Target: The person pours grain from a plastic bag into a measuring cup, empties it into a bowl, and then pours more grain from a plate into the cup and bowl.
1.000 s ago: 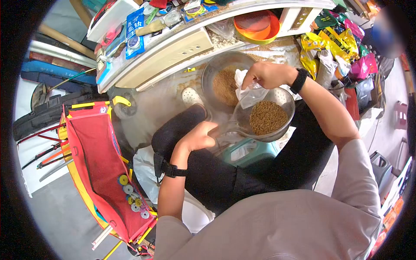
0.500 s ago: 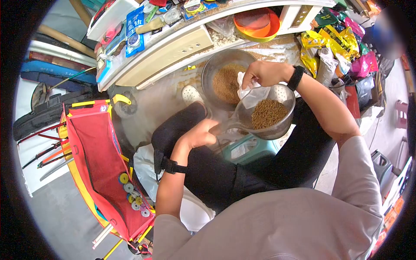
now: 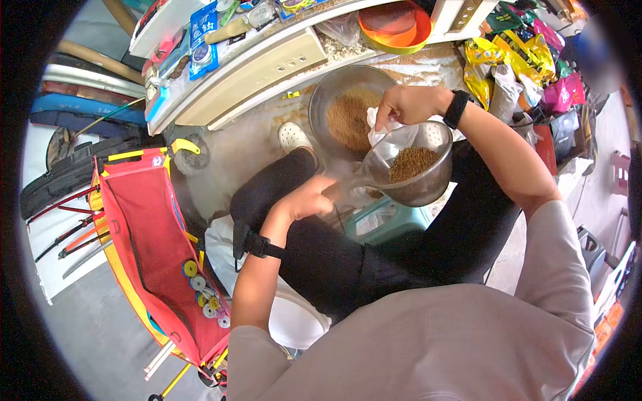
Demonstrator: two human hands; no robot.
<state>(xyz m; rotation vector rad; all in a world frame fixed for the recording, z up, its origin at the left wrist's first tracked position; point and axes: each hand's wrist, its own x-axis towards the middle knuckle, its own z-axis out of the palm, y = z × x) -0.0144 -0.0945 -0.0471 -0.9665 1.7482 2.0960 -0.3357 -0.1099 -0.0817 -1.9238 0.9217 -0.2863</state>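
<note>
Gripping a clear scoop [image 3: 418,192] by its handle [image 3: 350,185] with the left hand [image 3: 309,201], in curled fingers with mostly hidden tips. Held up between the legs [image 3: 461,224], on the near side of the basin [image 3: 319,137] and overlapping the green stool [image 3: 398,229] in view; cannot tell how high above the stool. Loaded with brown pellets [image 3: 412,164], so probably front-heavy and apt to dip at the cup end. Looks smooth and stiff, likely hard plastic: should keep its shape under a firm squeeze but might twist in dusty fingers. Best taken well up the handle, close to the cup, with the thumb along the top, and kept level (loose pellets, quick to roll over a rim).

Pinching a thin white bag [image 3: 383,130] between thumb and fingers of the right hand [image 3: 416,109], near the scoop's far rim; cannot tell whether touching. Appears soft, limp and nearly weightless, likely to crumple and perhaps tear if tugged by one corner; better gathered by a doubled fold. Note also the fine brown powder [image 3: 351,123] inside the basin, probably light and easily scattered by a careless knock.
</note>
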